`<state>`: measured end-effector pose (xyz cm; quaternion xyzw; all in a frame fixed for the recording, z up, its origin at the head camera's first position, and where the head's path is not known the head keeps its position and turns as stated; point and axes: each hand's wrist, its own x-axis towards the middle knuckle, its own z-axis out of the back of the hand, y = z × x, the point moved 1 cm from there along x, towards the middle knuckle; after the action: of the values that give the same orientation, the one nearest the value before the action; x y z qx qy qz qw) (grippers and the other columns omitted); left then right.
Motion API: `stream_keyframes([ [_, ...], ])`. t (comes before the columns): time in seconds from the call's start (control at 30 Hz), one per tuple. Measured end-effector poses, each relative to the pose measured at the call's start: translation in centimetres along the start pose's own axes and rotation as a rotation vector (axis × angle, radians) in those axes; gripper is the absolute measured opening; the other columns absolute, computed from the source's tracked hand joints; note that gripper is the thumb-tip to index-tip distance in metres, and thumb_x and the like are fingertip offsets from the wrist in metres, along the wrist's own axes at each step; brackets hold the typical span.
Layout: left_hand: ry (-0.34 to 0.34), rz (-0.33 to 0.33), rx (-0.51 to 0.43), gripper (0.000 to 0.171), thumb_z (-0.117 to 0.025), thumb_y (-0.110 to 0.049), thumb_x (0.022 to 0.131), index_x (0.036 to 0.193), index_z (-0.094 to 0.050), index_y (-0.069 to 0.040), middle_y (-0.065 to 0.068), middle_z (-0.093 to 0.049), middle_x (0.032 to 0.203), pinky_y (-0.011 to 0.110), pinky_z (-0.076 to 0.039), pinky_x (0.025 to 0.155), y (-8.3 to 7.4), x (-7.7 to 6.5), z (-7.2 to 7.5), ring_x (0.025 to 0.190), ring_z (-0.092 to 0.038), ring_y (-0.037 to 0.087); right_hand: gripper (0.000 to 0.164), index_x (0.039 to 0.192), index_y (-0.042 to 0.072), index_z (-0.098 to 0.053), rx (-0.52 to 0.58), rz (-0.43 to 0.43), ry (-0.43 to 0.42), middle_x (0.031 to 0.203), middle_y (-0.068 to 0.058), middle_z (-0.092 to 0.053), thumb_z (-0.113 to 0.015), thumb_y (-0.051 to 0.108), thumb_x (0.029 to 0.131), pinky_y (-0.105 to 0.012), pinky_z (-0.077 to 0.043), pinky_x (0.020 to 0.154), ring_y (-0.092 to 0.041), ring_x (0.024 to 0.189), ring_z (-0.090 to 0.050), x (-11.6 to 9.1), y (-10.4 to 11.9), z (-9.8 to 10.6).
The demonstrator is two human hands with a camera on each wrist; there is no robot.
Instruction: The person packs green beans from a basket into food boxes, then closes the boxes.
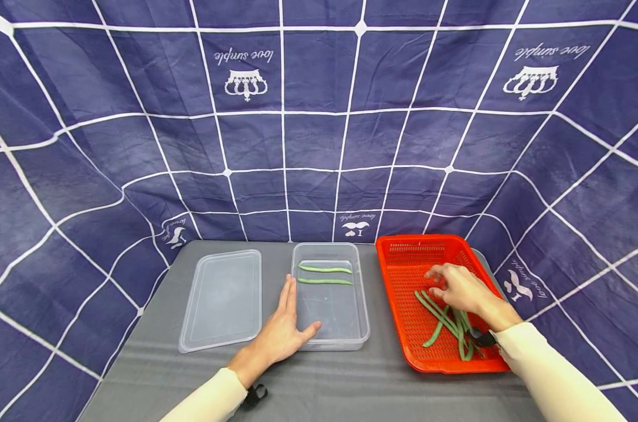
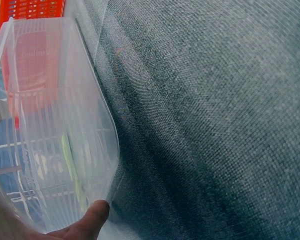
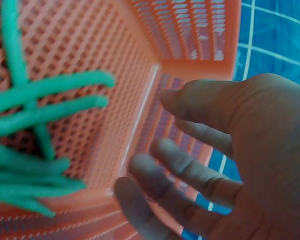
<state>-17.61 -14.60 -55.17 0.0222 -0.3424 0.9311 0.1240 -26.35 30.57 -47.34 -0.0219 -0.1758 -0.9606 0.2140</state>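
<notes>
Zero items were held: the left hand (image 1: 281, 331), fingers straight, lay along the left side of the clear rectangular plastic container (image 1: 329, 344); the right hand (image 1: 460, 288), fingers parted and loosely bent, hung over the red perforated plastic basket (image 1: 403, 275). Slim green beans (image 1: 460, 334) lay crossed in its near half; lifting one cleanly appeared to require a mid-length pinch. Two separate beans (image 1: 325, 281) lay in the container's far half.

Ahead of me and on both sides, creased blue-violet fabric (image 1: 316, 143) with a white grid encloses the grey table (image 1: 345, 387). Fabric markings: inverted crowns (image 1: 245, 83) and "love simple" lettering (image 1: 243, 56). Table surface: woven texture, crossed by soft bands of shade.
</notes>
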Motion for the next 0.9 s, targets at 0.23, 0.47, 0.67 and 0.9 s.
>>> stream_keyframes([
  [0.23,-0.008,-0.006,0.002,0.126,-0.085,-0.052,0.102,0.182,-0.012,0.011,0.029,-0.008,0.195,0.061,-0.052,0.129,0.0,0.0,0.0,0.169,-0.046,0.051,0.039,0.122,-0.001,-0.080,-0.024,-0.087,0.103,0.087,-0.006,-0.075,-0.098,0.013,0.090,-0.042,-0.056,0.075,-0.020,0.080,-0.067,-1.7,-2.1,0.1],
  [0.47,-0.004,-0.003,0.012,0.125,-0.084,-0.051,0.102,0.182,-0.011,0.011,0.029,-0.007,0.195,0.060,-0.051,0.131,0.0,0.0,-0.1,0.171,-0.044,0.050,0.046,0.123,-0.004,-0.076,-0.018,-0.169,0.204,0.075,-0.002,-0.058,-0.100,0.016,0.089,-0.038,-0.049,0.070,-0.020,0.073,-0.055,-2.5,-3.1,-0.1],
  [0.67,-0.010,-0.009,-0.003,0.125,-0.086,-0.049,0.101,0.182,-0.012,0.011,0.030,-0.009,0.195,0.060,-0.053,0.129,-0.1,0.0,0.0,0.168,-0.047,0.050,0.054,0.122,-0.003,-0.075,-0.011,-0.165,0.252,0.086,-0.007,-0.066,-0.105,0.015,0.081,-0.040,-0.053,0.075,-0.023,0.082,-0.059,-2.9,-3.4,-0.7],
  [0.9,-0.032,-0.019,0.005,0.124,-0.086,-0.049,0.101,0.182,-0.013,0.011,0.032,-0.011,0.194,0.062,-0.052,0.129,0.1,0.1,0.0,0.171,-0.043,0.050,0.053,0.122,-0.005,-0.075,0.098,-0.144,0.257,0.089,-0.008,-0.066,-0.101,-0.002,0.076,-0.031,-0.061,0.065,-0.015,0.075,-0.066,-2.3,-2.8,-1.2],
])
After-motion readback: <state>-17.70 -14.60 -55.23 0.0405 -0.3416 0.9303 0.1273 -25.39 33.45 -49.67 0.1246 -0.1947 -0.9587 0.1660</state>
